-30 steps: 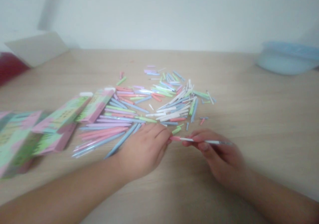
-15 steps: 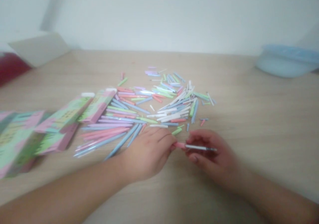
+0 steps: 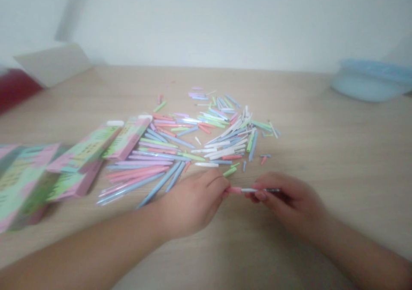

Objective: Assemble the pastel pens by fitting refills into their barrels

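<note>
left hand (image 3: 193, 202) pinches the pink cap (image 3: 234, 190), right hand (image 3: 283, 199) grips its thin refill (image 3: 260, 190).

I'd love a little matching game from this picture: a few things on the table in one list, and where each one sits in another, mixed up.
Things:
1. thin refill
2. printed boxes
3. blue tub
4. white card

Places:
A. far right edge of the table
B. between the left hand and the right hand
C. far left corner, by the wall
D. left of the pile of pen parts

Pairs: 1-B, 2-D, 3-A, 4-C
</note>
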A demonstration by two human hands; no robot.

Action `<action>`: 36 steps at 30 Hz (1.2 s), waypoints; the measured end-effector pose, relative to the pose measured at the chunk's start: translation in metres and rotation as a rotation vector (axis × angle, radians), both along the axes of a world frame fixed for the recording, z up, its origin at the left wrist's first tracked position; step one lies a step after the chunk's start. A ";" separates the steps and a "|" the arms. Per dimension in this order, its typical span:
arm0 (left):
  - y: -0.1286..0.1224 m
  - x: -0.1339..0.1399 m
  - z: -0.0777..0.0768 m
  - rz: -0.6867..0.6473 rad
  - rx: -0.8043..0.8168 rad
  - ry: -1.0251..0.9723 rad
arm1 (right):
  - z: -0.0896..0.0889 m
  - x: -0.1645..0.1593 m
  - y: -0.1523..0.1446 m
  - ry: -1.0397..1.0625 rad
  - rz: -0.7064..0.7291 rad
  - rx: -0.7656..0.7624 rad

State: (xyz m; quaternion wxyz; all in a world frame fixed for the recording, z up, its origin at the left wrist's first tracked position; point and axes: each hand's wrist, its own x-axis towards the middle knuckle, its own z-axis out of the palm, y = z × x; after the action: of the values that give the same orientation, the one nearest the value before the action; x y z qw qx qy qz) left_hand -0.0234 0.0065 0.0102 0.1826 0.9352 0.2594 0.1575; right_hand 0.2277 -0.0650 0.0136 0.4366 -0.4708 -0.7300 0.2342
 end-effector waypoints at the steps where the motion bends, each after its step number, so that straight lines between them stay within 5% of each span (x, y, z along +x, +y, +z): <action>1: 0.000 0.000 0.000 0.002 -0.017 -0.002 | 0.002 0.001 0.000 -0.042 0.039 0.046; 6: -0.001 0.000 0.000 -0.030 -0.078 -0.070 | 0.007 0.005 0.000 -0.104 0.109 0.116; 13: -0.004 -0.003 -0.001 -0.043 -0.111 -0.145 | -0.001 0.000 -0.003 0.061 -0.049 -0.115; 20: -0.003 -0.001 -0.001 -0.034 -0.034 -0.081 | -0.010 -0.006 -0.008 -0.089 0.184 -0.071; 36: 0.000 0.001 -0.009 -0.037 -0.061 -0.164 | -0.018 -0.012 -0.011 -0.075 0.219 -0.186</action>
State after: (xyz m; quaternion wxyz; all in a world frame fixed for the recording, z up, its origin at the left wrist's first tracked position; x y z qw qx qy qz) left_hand -0.0227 0.0064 0.0013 0.2344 0.9178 0.2309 0.2223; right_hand 0.2159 -0.0757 -0.0046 0.3354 -0.4353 -0.7679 0.3291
